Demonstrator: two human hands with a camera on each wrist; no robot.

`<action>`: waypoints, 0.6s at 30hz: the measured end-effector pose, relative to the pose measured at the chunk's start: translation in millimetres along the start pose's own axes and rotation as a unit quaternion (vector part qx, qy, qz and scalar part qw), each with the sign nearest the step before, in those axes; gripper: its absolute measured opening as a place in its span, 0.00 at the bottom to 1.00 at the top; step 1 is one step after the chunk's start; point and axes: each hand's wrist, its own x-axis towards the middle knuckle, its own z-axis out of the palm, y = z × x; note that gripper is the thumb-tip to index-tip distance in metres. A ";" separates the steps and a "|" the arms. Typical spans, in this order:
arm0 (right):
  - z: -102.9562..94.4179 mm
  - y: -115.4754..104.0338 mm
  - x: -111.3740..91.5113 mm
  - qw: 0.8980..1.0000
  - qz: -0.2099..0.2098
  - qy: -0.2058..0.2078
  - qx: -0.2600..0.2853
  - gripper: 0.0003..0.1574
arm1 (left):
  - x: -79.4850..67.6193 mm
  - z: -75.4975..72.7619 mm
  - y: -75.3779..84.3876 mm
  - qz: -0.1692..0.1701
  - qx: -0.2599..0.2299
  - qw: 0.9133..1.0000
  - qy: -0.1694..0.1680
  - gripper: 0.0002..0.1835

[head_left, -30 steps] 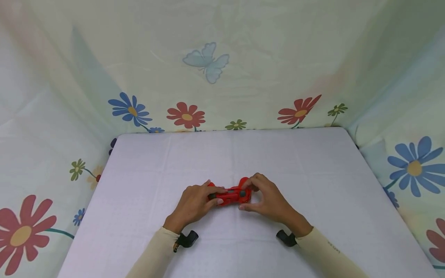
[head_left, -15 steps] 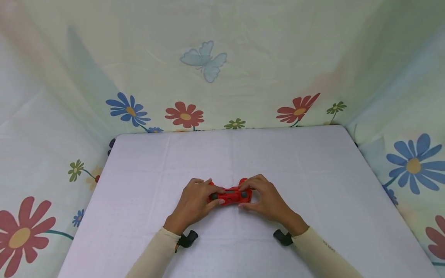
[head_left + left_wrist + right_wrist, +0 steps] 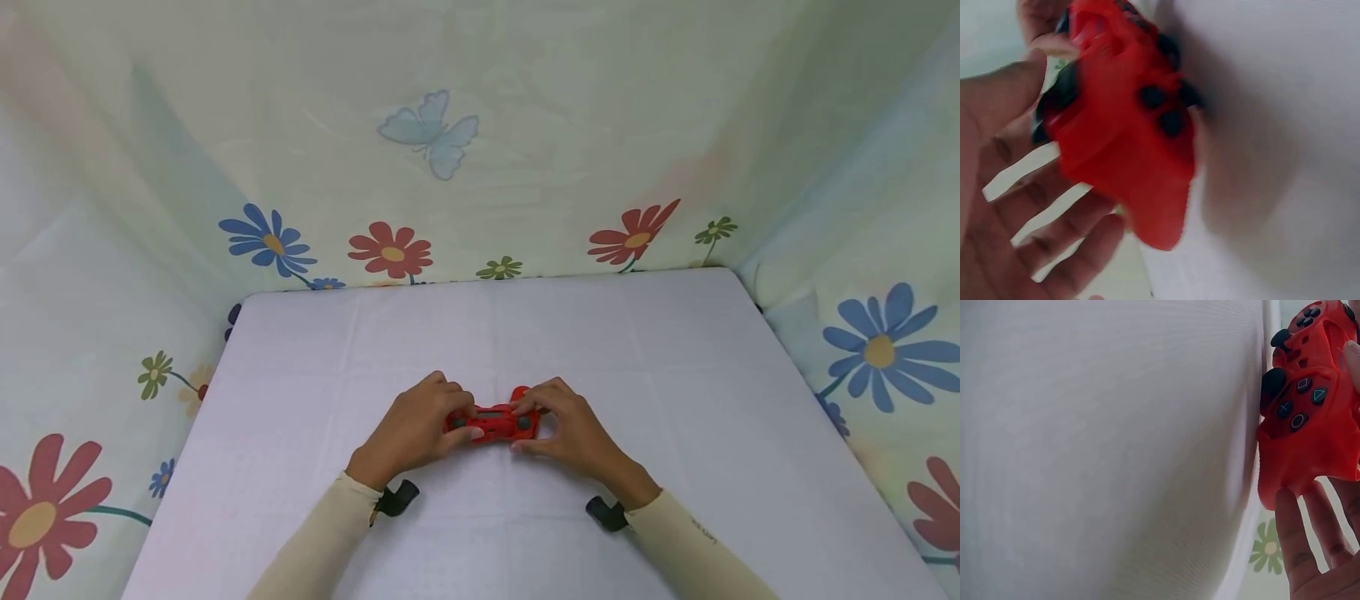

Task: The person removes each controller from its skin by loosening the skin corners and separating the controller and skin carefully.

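A red game controller (image 3: 495, 425) with black sticks and buttons is between my two hands, close over the white tabletop. A soft red skin (image 3: 1310, 456) covers its handle in the right wrist view, where the symbol buttons face the table. My left hand (image 3: 412, 425) grips the left end, thumb on the near edge and fingers curled over the far side. At the other end, my right hand (image 3: 576, 429) holds the controller between thumb and fingers. In the left wrist view the red handle (image 3: 1160, 212) is blurred and points down past the spread fingers (image 3: 1085, 250).
A white cloth covers the table (image 3: 637, 350). Flower-printed curtains (image 3: 570, 125) hang behind it and along both sides. Each sleeve cuff carries a black wrist camera, the left one (image 3: 399, 498) and the right one (image 3: 606, 514), both low over the cloth.
My left hand has shifted its grip, its fingers now curling further over the controller's far side. My right hand stays nearly the same on its end. The head view has drifted slightly.
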 end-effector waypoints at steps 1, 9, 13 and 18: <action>0.5 -0.2 0.4 1.000 -0.003 0.001 0.001 0.29 | 1.1 -1.8 -1.5 -0.005 -0.011 1.000 -0.015 0.10; 6.3 -2.7 3.3 1.000 -0.004 -0.002 0.008 0.30 | 13.2 -12.6 -14.9 -0.015 -0.086 0.989 -0.122 0.13; 7.6 -5.6 4.6 1.000 -0.006 -0.010 0.014 0.30 | 19.4 -17.1 -20.1 -0.017 -0.117 0.976 -0.182 0.12; 7.3 -8.7 4.4 1.000 -0.002 -0.014 0.012 0.29 | 24.1 -21.0 -20.7 -0.026 -0.137 0.963 -0.229 0.13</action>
